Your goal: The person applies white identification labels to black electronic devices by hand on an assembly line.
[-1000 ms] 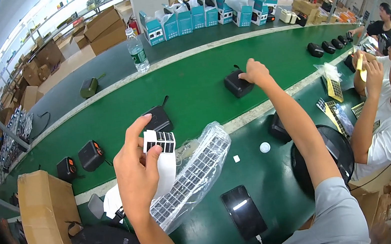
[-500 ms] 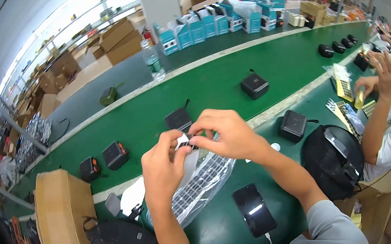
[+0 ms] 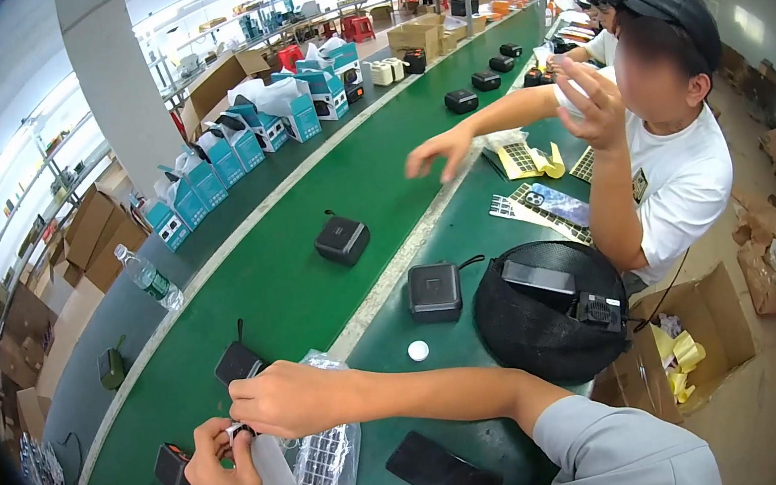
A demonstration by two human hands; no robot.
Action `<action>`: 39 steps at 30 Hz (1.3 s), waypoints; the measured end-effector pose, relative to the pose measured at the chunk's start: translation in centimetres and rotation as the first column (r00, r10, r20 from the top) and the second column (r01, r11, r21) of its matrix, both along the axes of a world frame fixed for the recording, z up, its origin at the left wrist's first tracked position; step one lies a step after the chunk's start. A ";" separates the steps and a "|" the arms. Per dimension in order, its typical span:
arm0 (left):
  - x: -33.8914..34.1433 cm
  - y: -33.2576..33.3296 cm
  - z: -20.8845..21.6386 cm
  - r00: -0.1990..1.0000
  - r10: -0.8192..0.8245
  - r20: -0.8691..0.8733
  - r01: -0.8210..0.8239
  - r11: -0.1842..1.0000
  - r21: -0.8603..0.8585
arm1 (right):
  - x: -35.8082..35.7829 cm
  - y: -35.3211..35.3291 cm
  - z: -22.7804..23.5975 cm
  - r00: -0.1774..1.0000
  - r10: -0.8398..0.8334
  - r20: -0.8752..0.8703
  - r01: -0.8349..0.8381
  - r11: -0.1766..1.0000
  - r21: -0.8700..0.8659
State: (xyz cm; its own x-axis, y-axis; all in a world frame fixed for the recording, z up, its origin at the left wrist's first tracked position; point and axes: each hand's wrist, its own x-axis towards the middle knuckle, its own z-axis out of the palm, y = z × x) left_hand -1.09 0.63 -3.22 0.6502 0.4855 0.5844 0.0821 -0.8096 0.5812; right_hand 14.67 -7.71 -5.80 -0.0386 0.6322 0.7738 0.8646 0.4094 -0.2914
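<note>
My left hand [image 3: 225, 476] is closed in a pinch on a small black-and-white piece [image 3: 239, 431], too small to name. My right hand [image 3: 296, 399] meets it from the right, fingers closed at the same piece and partly hiding it. Just below the fingers hangs a whitish translucent sheet [image 3: 275, 475]; whether it is joined to the piece I cannot tell. Under my right wrist lies a clear plastic bag with a black grid-patterned sheet [image 3: 322, 483]. A black boxy device with a strap [image 3: 239, 361] stands on the green belt just beyond my hands.
Several black devices, one a boxy unit [image 3: 342, 239], stand along the green belt [image 3: 300, 291]. To my right are another device [image 3: 436, 292], a round black mesh bag [image 3: 556, 358], a white cap [image 3: 418, 350] and a phone on a cable [image 3: 442, 472]. A co-worker's arm [image 3: 490, 122] reaches over the belt.
The view has swung to the right, so my hands now appear lower left. They stay together at the small piece. The co-worker has stretched one arm out toward the belt.
</note>
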 end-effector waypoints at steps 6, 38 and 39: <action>-0.2 0.1 0.1 1.000 -0.009 -0.010 0.009 1.000 -0.007 | 0.0 0.2 0.0 1.000 0.014 -0.005 -0.014 1.000 0.001; -0.8 -0.7 1.2 0.996 -0.003 -0.087 -0.001 0.999 -0.046 | -3.3 -1.0 1.6 0.981 -0.135 -0.141 0.140 0.990 0.024; -1.7 -0.3 0.8 0.997 0.042 -0.063 -0.047 0.995 -0.082 | -3.9 -0.6 1.6 0.984 -0.093 -0.151 0.095 0.995 0.010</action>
State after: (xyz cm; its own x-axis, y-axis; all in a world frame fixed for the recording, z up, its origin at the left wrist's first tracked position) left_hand -2.75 0.33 -2.40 0.6603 0.5603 0.5001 0.1545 -0.7530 0.6396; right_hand 10.78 -8.30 -4.16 0.1382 0.6138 0.7773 0.8463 0.3345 -0.4146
